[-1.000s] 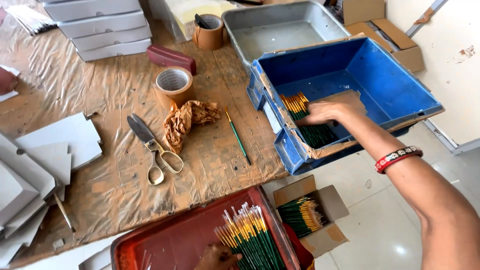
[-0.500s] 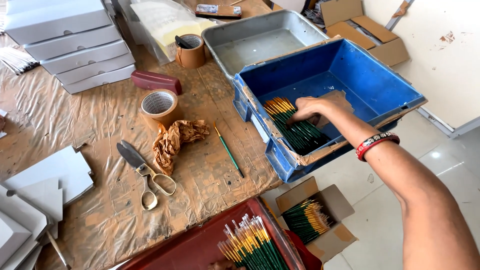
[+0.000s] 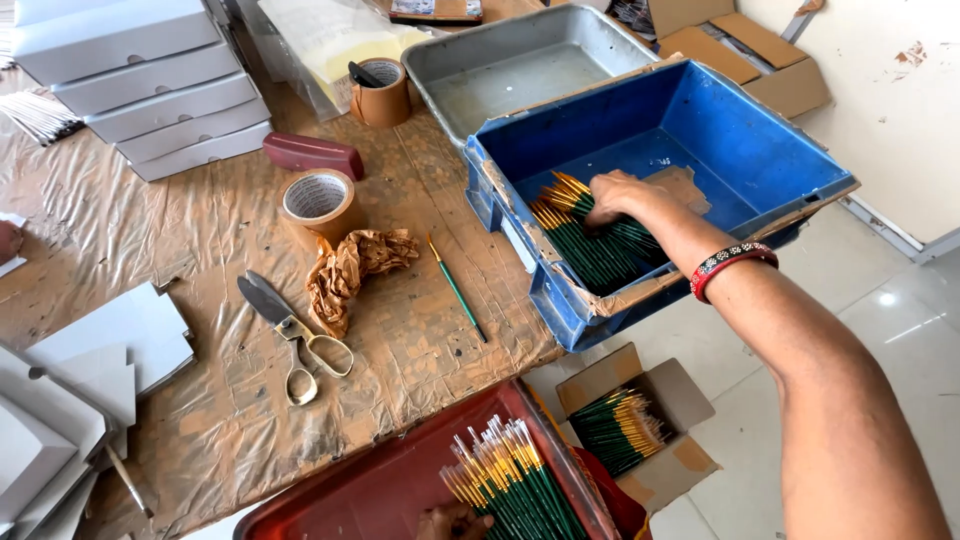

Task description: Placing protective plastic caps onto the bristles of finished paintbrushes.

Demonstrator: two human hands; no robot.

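The right hand (image 3: 615, 197) sits lower and more to the left in the picture than it did a moment ago. It now lies right on the pile of green-handled paint brushes with yellow bands (image 3: 590, 240), where before it was just reaching over them. The whole view has slid too, so the table things sit more to the right and more of the floor shows on the right.

The pile of brushes lies at the bottom of the blue plastic bin (image 3: 760, 150), in its near left corner, in the middle of the picture. The brushes lie flat. Their long way runs from upper left to lower right, with the yellow ends pointing to the upper left. The right hand's fingers are bent down on the pile, but it is hard to tell if they grip any brushes.

The left hand (image 3: 452, 521) peeks in at the bottom edge, touching the brushes in the dark red tray (image 3: 370, 480). Only a bit of it shows, so its grip cannot be told.

One green brush (image 3: 457, 290) lies alone on the brown paper-covered table (image 3: 150, 250), beside a crumpled brown paper wad (image 3: 350, 265) and metal scissors with gold handles (image 3: 290, 335).
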